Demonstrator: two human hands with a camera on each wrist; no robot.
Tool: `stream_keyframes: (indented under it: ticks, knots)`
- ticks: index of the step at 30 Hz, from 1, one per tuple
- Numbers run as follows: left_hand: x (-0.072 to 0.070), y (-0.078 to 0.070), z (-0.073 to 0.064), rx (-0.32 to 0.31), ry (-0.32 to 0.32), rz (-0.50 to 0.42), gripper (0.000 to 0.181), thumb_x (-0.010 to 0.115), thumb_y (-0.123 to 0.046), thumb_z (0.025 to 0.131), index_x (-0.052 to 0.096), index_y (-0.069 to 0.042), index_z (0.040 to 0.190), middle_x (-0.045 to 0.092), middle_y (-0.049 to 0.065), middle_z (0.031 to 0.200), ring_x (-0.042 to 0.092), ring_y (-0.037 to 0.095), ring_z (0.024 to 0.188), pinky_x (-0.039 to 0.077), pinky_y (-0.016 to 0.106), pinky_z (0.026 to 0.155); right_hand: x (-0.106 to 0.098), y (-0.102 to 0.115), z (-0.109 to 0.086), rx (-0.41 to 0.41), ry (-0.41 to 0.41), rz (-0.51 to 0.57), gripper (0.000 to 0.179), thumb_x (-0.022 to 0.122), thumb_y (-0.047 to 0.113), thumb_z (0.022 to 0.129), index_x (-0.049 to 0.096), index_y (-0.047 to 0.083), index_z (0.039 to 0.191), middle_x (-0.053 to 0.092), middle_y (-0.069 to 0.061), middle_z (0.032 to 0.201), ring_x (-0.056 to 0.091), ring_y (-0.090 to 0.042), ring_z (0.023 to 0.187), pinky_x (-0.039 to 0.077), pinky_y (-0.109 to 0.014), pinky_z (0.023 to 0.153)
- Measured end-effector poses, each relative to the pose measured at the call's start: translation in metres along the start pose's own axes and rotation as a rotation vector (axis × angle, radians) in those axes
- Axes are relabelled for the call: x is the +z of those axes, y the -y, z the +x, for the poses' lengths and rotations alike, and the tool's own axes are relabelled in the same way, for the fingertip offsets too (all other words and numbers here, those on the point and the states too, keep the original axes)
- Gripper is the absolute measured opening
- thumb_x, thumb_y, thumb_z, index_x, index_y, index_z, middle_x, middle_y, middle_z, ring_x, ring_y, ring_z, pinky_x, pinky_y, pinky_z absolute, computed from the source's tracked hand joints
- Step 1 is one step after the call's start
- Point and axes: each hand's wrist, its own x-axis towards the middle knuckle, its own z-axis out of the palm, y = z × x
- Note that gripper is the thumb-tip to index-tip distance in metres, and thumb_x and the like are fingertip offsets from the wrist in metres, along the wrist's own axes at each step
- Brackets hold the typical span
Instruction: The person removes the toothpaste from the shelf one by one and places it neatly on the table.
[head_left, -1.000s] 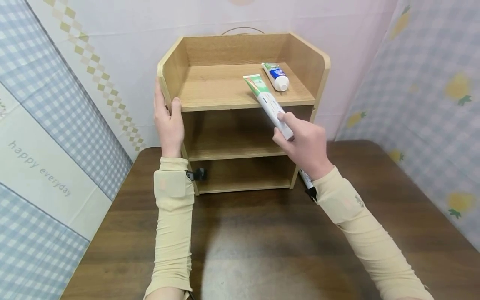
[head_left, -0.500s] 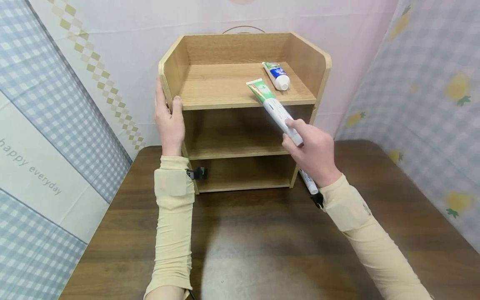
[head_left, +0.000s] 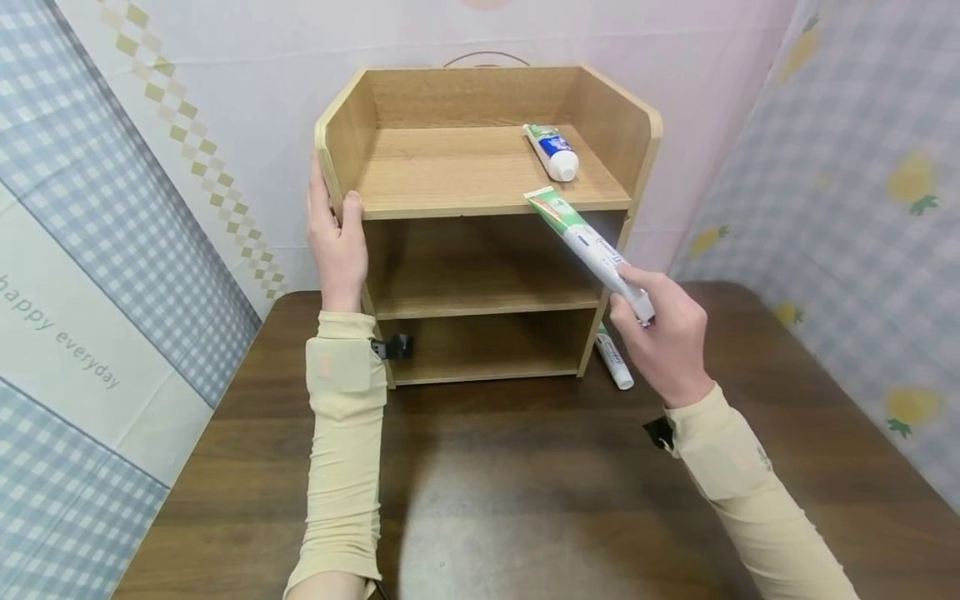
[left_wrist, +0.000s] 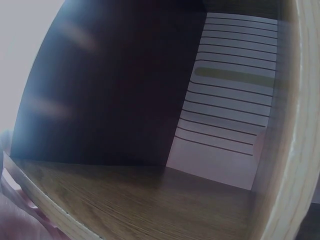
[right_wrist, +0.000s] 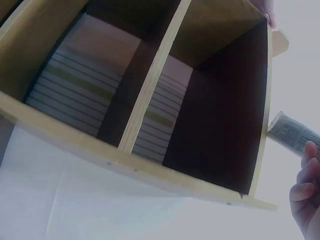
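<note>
Drawing back rightward, the right hand [head_left: 670, 340] pinches the toothpaste tube [head_left: 591, 249], now mostly in front of the rack [head_left: 442, 167], so not set down, while the left hand [head_left: 339, 247] rests straight-fingered against its side.

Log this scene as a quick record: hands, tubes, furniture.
left_hand: left hand grips shelf's left side panel
right_hand: right hand pinches green-and-white tube near its lower end
top_tube: blue-labelled tube lies on top board, cap toward the person
table_tube: third tube lies on table, right of shelf
furniture: wooden shelf, stands on table
unclear: whether held tube touches shelf
</note>
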Motion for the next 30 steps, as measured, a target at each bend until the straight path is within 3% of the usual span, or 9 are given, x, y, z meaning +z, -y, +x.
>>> stream_keyframes:
  ticks: [9,19,30]
  knots:
    - [0.0,-0.001,0.001,0.008,0.0,0.005,0.06,0.042,-0.008,0.093,0.029,-0.006,0.152,0.032,0.01,0.158,0.033,0.01,0.142,0.029,0.02,0.112,-0.024,-0.003,-0.006,-0.018,0.013,-0.003,0.029,0.057,0.012,0.08,0.068,-0.004,0.101,0.065,-0.023,0.08,0.047,-0.025,0.064,0.033,-0.029,0.061]
    - [0.0,-0.001,0.0,0.006,-0.003,-0.009,0.06,0.042,-0.007,0.094,0.029,-0.005,0.152,0.032,0.01,0.158,0.034,0.01,0.142,0.029,0.02,0.112,-0.052,-0.019,-0.011,-0.129,0.147,-0.039,0.036,0.05,0.026,0.091,0.066,-0.005,0.101,0.062,-0.019,0.079,0.047,-0.023,0.068,0.033,-0.028,0.061]
    - [0.001,0.0,0.0,0.007,-0.007,-0.016,0.06,0.042,-0.007,0.094,0.03,-0.006,0.152,0.033,0.009,0.158,0.035,0.01,0.141,0.03,0.02,0.112,-0.08,-0.037,-0.028,-0.054,0.204,-0.165,0.044,0.047,0.032,0.089,0.068,-0.005,0.101,0.06,-0.02,0.077,0.038,-0.014,0.065,0.031,-0.026,0.06]
